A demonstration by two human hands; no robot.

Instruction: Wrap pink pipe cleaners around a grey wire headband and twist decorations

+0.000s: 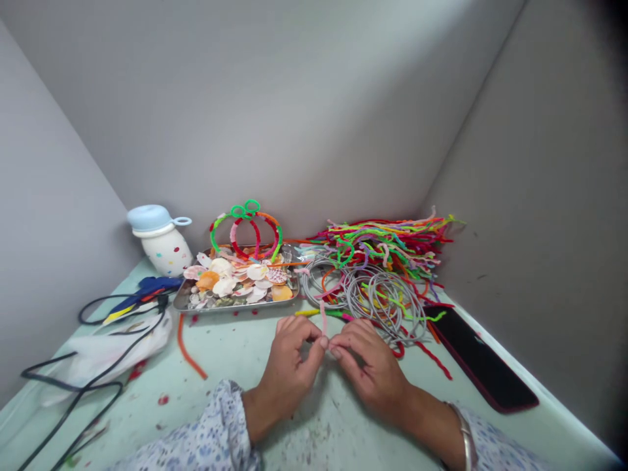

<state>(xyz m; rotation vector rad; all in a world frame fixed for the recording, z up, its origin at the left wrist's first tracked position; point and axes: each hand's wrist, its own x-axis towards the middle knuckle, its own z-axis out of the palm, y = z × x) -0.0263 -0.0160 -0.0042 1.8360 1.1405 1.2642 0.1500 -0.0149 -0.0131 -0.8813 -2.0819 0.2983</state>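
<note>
My left hand point(296, 353) and my right hand point(369, 363) meet fingertip to fingertip over the front middle of the table. Both pinch a pale pink pipe cleaner point(323, 318), whose free end sticks up above the left thumb. Just behind my fingers lies a ring wrapped in yellow, green and pink pipe cleaner point(307, 313), partly hidden by my hands. Beyond the right hand are several grey wire hoops point(387, 297), with loose pipe cleaners tangled among them.
A metal tray point(235, 307) of shells stands behind, with colourful wrapped rings point(258, 235) propped on it. A bundle of pipe cleaners point(392, 245) lies at the back right. A black phone point(483, 360) is at right; a white bottle point(164, 245), black cable point(88, 389) and plastic bag point(118, 353) at left.
</note>
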